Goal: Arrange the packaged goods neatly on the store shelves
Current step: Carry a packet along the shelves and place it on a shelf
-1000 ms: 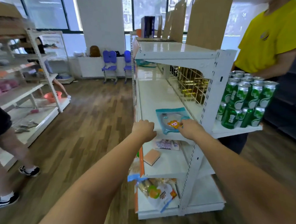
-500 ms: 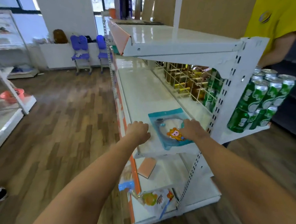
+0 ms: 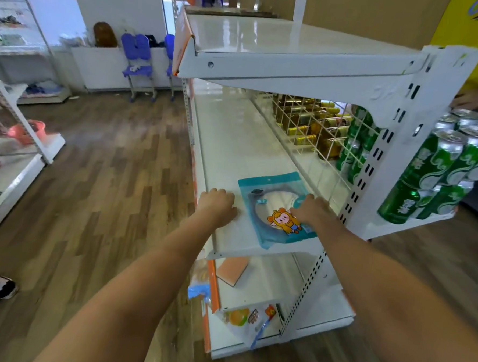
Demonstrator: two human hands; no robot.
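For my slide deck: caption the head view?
Right hand presses blue packet on shelf; left hand rests beside.

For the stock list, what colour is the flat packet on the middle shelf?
Teal blue packet with an orange cartoon figure, seen in the head view.

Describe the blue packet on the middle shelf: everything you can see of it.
The blue packet is a flat, glossy plastic pouch, teal at the edges, with a clear round window showing a pale disc and a small dark piece inside. A cartoon figure in orange and yellow is printed near its lower right. It lies flat on the middle shelf, close to the front edge, slightly askew. The right hand rests on its right side; the left hand sits on the shelf just beside its left edge.
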